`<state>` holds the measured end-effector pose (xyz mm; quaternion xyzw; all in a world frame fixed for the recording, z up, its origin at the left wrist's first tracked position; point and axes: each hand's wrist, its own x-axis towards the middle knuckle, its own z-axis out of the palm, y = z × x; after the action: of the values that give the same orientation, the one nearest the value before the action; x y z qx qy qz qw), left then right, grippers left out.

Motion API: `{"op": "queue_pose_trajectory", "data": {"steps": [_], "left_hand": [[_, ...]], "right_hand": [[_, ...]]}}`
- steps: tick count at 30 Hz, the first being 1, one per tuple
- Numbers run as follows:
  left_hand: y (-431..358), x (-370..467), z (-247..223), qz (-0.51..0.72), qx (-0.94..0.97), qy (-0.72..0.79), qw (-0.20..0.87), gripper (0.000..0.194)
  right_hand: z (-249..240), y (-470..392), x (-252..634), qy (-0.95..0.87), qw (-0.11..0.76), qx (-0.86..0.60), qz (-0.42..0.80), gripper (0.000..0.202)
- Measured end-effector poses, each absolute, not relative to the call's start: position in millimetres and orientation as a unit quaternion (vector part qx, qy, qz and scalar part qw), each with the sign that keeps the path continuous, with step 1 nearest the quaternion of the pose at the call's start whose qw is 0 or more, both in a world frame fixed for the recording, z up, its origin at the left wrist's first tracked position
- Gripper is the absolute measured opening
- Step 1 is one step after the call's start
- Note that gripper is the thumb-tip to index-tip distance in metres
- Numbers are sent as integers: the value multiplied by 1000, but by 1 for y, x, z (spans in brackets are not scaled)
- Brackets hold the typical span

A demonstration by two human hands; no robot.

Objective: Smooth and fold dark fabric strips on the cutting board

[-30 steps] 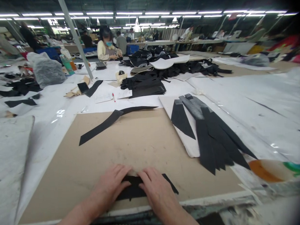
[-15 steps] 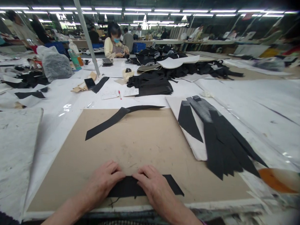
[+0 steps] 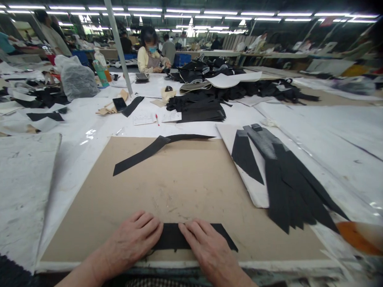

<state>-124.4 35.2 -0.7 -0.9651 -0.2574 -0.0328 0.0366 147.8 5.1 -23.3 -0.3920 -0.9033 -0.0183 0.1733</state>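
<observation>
Grey-white slab: (image 3: 20,187) flat along the left edge, scuffed and papery, one corner softly rounded.
Plastic bag: (image 3: 78,78) upper left, see-through, crinkly and bulging, sitting on the white-covered bench (image 3: 81,143).
Left hand: (image 3: 135,235) lower middle, fingers curled down over the left part of the black strip (image 3: 172,236); can't tell if they're actually pinching it.
Two long strips: (image 3: 141,155) upper middle on the tan board (image 3: 186,181), ends overlapping, nearer one matte with a slanted end, farther one tapering to a point.
Black strip: bottom centre on the board, lying pretty flat, slanted right end, few loose threads off its lower edge. I'd call this one mid-handling, since both hands are on it.
Dark heap: (image 3: 203,111) upper centre, floppy fabric-looking stuff with a neater layered stack in front.
Right hand: (image 3: 207,243) just right of the left one, fingers lying on the strip near its upper edge; grip underneath is hidden, so no idea if it's pinched.
White card: (image 3: 259,197) right of centre, stiff, with a wedge-shaped black piece (image 3: 246,156) on it.
Fanned strips: (image 3: 290,190) right side, partly on the card, overlapping, angled ends. Finished or waiting? Honestly can't say, so the count left is anyone's guess.
Orange item: (image 3: 358,238) lower right, blurry, rounded.
</observation>
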Motion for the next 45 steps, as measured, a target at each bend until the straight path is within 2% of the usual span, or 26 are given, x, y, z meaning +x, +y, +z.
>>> {"op": "queue_pose_trajectory", "data": {"steps": [4, 8, 9, 13, 16, 19, 22, 27, 34, 38, 41, 45], "left_hand": [[34, -126, -3, -38, -964, -261, 41, 33], [32, -126, -2, -47, -959, -277, 14, 35], [32, -127, -2, -52, -956, -288, -5, 36], [37, -140, 5, -146, -889, -412, -140, 46], [43, -158, 17, -196, -789, -507, -287, 53], [49, -170, 26, -155, -737, -533, -387, 36], [54, -168, 24, -130, -733, -527, -410, 21], [62, -158, 11, -128, -756, -512, -388, 6], [50, -158, 12, -120, -815, -477, -306, 15], [34, -158, 8, -59, -859, -472, -187, 20], [22, -158, 6, -11, -892, -442, -90, 24], [12, -158, 5, -22, -910, -413, -9, 28]], "right_hand": [[-17, 0, 163, -894, 126, -428, -48, 41], [2, 0, 144, -857, 61, -505, -84, 10], [6, 2, 135, -852, 55, -514, -83, 9], [14, 18, 92, -866, 100, -490, -16, 8], [11, 30, 71, -868, 137, -469, 90, 21], [6, 37, 62, -857, 155, -460, 175, 28], [3, 39, 59, -847, 163, -452, 226, 26], [-4, 41, 58, -843, 181, -447, 237, 21], [-16, 34, 57, -879, 217, -409, 116, 25], [-21, 26, 55, -903, 195, -381, 34, 22], [-23, 22, 57, -912, 186, -365, 16, 29], [-23, 20, 69, -912, 194, -361, 10, 36]]}}
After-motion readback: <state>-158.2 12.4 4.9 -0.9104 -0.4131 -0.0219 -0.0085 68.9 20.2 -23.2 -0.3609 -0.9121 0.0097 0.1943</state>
